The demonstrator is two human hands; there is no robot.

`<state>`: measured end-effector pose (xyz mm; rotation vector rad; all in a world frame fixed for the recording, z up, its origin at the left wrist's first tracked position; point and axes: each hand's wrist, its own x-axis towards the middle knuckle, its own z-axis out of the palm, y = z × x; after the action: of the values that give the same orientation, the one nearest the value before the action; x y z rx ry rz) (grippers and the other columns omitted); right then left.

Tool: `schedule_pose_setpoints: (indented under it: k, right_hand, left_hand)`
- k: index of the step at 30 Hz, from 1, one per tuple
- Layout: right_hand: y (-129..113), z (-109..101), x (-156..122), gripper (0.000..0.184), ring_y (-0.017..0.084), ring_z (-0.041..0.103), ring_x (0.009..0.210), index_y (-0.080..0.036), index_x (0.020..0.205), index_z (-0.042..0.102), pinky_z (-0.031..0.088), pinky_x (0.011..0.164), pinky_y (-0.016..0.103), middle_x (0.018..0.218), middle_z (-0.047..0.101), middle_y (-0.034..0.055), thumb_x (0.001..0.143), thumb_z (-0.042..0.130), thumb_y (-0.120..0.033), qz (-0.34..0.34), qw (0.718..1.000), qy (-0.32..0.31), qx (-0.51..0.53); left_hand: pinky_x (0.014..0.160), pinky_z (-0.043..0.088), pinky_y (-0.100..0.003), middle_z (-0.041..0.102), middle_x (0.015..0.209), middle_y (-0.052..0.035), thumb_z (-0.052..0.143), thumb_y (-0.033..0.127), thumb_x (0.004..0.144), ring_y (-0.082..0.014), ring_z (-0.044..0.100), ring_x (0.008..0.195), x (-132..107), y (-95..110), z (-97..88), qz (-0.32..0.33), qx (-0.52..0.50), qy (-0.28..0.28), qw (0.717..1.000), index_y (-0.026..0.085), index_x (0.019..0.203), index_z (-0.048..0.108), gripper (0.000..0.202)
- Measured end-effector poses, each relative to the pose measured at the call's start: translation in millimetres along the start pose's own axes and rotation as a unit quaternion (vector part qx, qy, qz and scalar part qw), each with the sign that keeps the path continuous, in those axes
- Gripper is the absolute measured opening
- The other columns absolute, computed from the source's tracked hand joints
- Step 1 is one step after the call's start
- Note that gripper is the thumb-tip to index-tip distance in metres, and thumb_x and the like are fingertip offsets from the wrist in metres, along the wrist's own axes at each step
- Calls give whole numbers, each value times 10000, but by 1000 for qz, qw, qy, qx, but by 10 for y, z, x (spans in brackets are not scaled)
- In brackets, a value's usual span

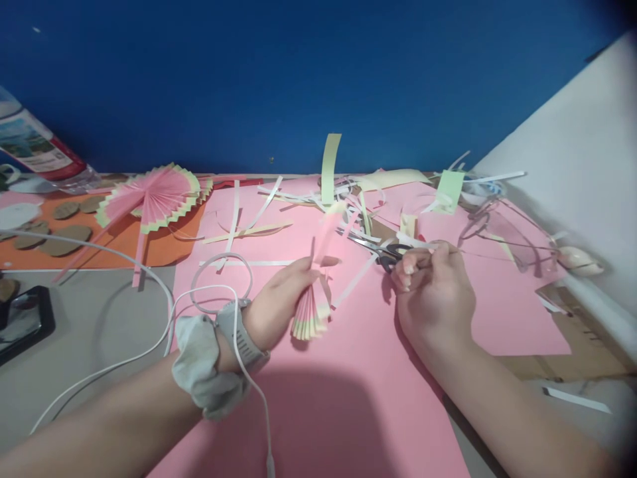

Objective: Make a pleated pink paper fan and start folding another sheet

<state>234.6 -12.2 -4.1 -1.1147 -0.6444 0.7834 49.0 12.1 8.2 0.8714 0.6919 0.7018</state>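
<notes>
Paper fan point(311, 312), pink with pale yellow-green tips, was pinched near its middle by the left hand point(281, 295), so that grip was closed on it. Its small pleats spread out below the thumb, and another part stuck up above. It was held over the big pink sheet point(363, 332). The right hand point(438, 295) had its fingers curled up just beside the scissors point(385, 252), with a white strip point(415, 241) by the fingertips. One could not tell if that grip held the strip. A bigger fan point(166, 196) was off to the left, by the orange paper point(174, 252). The step looked like squeezing the folds together in the middle. The next move seemed to call for a tight left pinch and a careful right hand, with the scissors so near.
</notes>
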Motion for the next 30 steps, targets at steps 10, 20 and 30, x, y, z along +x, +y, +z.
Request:
schedule_pose_setpoints:
  k: [10,20,30]
  right_hand:
    - [71,-28,-12,519,90,422,563,-396,1301,429,358,417,230,934,447,-3,837,631,-279,-60,990,-9,-124]
    - [-6,-14,-233,329,190,530,738,-348,1233,479,470,608,353,936,498,46,917,506,-261,-184,947,-130,-227]
    - [-114,37,-369,598,252,493,1086,-269,1278,399,417,978,429,1138,477,90,786,699,-429,-407,718,-379,-418]
  left_hand:
    - [409,385,-223,474,488,47,358,242,912,-111,408,384,14,48,-57,19,-40,-41,998,87,1230,503,382]
    - [539,459,-271,479,491,40,264,307,959,-118,435,409,-43,1,10,2,2,-61,998,132,1219,560,431]
    - [843,462,-254,649,934,-30,448,292,953,-144,590,864,-48,-22,-21,83,74,22,994,161,1013,642,241]
